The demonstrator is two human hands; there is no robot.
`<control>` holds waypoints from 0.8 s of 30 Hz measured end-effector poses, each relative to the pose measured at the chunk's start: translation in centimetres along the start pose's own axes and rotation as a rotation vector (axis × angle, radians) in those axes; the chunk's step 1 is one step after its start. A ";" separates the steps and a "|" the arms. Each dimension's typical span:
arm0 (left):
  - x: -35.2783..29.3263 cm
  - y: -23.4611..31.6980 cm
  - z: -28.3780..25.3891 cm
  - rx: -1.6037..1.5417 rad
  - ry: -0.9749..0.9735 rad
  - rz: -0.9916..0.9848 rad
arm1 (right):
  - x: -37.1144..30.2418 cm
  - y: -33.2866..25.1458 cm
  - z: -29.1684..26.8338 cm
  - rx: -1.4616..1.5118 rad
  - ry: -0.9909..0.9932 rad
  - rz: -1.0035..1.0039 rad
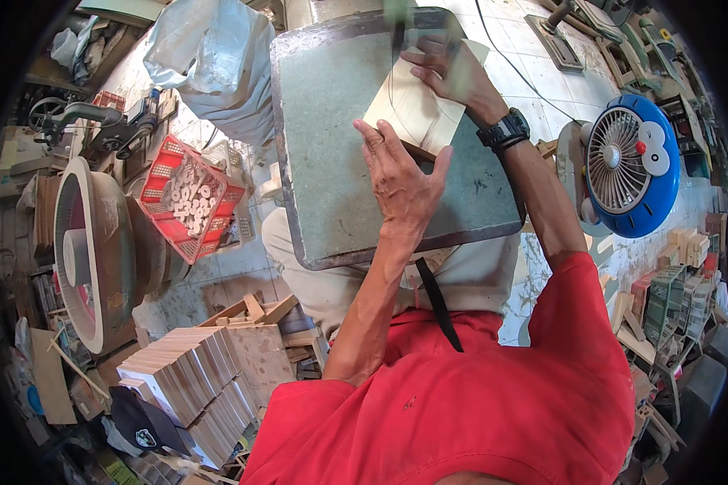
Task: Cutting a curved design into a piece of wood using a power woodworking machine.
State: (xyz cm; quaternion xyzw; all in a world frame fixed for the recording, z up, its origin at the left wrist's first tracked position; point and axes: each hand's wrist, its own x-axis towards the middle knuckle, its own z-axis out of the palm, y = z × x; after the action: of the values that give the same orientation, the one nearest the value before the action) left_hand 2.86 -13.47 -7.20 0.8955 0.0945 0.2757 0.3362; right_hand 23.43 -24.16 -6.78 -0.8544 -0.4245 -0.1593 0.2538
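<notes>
A thin pale wooden board (418,109) with a drawn curved line lies flat on a grey-green metal saw table (332,162). My left hand (398,174) presses down on the board's near edge, fingers spread. My right hand (449,69), wearing a black wristwatch, holds the board's far side close to the upright saw blade (398,36), which looks blurred. Both forearms reach up from my red shirt.
A red plastic crate (188,198) of small wooden pieces stands at the left, beside a round grey machine wheel (89,250). Stacked wooden boards (194,380) sit at the lower left. A blue fan (629,166) stands at the right. A plastic sack (214,65) lies behind the table.
</notes>
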 end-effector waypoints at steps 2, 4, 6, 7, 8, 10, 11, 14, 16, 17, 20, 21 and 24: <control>0.0 -0.2 -0.1 0.013 -0.002 0.004 | 0.1 -0.1 0.0 0.092 -0.023 0.044; 0.0 -0.2 -0.1 0.022 -0.006 0.009 | 0.2 -0.3 -0.6 -0.105 -0.001 -0.025; 0.0 -0.2 -0.1 0.023 -0.005 0.010 | 0.4 -0.2 -0.7 -0.116 -0.047 -0.009; 0.1 -0.2 0.0 0.021 -0.006 0.012 | 0.4 -0.1 -0.8 -0.127 -0.092 0.008; 0.1 -0.2 0.0 0.017 -0.007 0.013 | 0.4 0.1 -0.6 -0.129 -0.091 0.009; 0.2 -0.1 0.0 0.012 -0.008 0.016 | 0.1 0.5 0.1 -0.052 0.014 -0.018; 0.2 0.0 0.1 0.003 -0.021 0.008 | -0.1 0.9 0.2 -0.054 0.014 -0.017; 0.3 -0.3 -0.1 0.005 -0.031 -0.002 | 0.1 0.4 0.3 0.164 -0.021 0.091; 0.4 -0.4 -0.3 0.012 -0.033 -0.002 | 0.4 -0.5 -0.6 -0.057 0.004 0.026; 0.4 -0.5 -0.3 0.010 -0.042 -0.009 | 0.4 -0.4 -0.4 -0.053 0.004 0.025; 0.5 -0.3 -0.3 -0.005 -0.060 -0.012 | 0.1 0.6 -0.1 -0.101 -0.010 -0.017; 0.5 -0.3 -0.3 -0.008 -0.064 -0.017 | 0.1 0.6 0.0 -0.064 -0.015 0.002; 0.7 -0.4 -0.4 -0.012 -0.068 -0.011 | 0.0 0.6 0.6 0.111 -0.008 0.076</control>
State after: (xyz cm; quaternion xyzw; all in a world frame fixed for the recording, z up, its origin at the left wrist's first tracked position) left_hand 3.21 -12.65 -6.92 0.9018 0.0863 0.2440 0.3460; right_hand 23.94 -24.14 -7.41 -0.8551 -0.4010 -0.1223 0.3049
